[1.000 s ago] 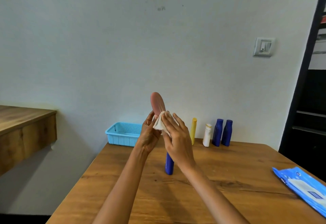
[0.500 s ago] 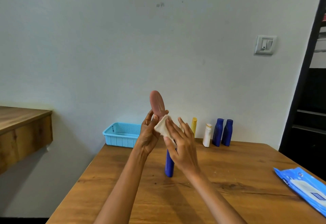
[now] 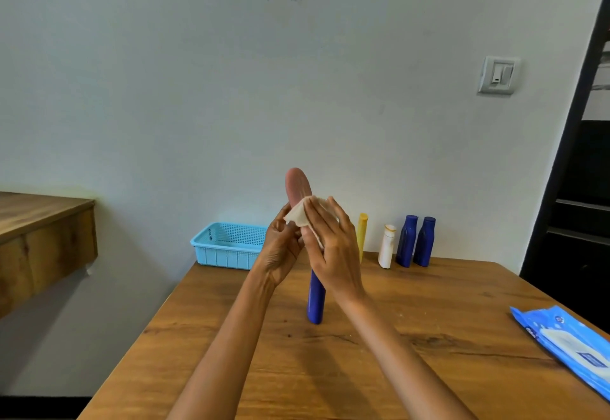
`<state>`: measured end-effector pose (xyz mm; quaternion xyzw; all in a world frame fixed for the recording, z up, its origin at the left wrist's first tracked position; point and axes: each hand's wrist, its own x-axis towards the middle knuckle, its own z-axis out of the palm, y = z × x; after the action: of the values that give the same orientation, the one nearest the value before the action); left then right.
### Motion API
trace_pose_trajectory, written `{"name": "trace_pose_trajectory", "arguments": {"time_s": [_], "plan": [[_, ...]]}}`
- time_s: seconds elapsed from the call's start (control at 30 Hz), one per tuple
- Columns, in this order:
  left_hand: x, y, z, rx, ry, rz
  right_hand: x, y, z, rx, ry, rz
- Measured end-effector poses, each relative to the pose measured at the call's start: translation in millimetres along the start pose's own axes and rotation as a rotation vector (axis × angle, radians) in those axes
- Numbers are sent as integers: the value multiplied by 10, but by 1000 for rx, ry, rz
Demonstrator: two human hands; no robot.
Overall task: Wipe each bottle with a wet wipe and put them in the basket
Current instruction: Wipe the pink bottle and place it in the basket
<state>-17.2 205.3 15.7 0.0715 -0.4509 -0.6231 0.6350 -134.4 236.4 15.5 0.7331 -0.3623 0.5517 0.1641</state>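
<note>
My left hand point(image 3: 280, 251) holds a pink bottle point(image 3: 297, 185) upright in the air above the table. My right hand point(image 3: 333, 248) presses a white wet wipe point(image 3: 303, 213) against the bottle's lower part, which the hands hide. Behind my hands a tall blue bottle point(image 3: 316, 300) stands on the table. At the back stand a yellow bottle point(image 3: 362, 234), a small white bottle point(image 3: 387, 246) and two dark blue bottles point(image 3: 416, 241). The light blue basket point(image 3: 227, 246) sits at the table's back left corner.
A blue pack of wet wipes point(image 3: 567, 343) lies at the table's right edge. A wooden shelf point(image 3: 43, 238) juts out on the left. A wall with a light switch point(image 3: 498, 74) is straight ahead, and a dark doorway point(image 3: 581, 188) is on the right.
My right hand slid the wipe down the pink bottle and back up to just under its top. The left hand kept the bottle upright.
</note>
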Motion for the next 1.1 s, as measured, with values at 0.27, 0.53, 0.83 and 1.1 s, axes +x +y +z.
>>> {"name": "trace_pose_trajectory", "arguments": {"time_s": [0.27,0.53,0.83,1.1], "plan": [[-45,12,-23,29,14,-10,-88,43,11,-50,-5,-64],[-19,100,-91,11,44,20,-156,78,49,-41,19,-156],[-23,98,-67,77,34,-5,322,0,32,-106,-33,-186],[-14,26,-122,45,103,-2,-71,-21,109,23,-18,-73]]}}
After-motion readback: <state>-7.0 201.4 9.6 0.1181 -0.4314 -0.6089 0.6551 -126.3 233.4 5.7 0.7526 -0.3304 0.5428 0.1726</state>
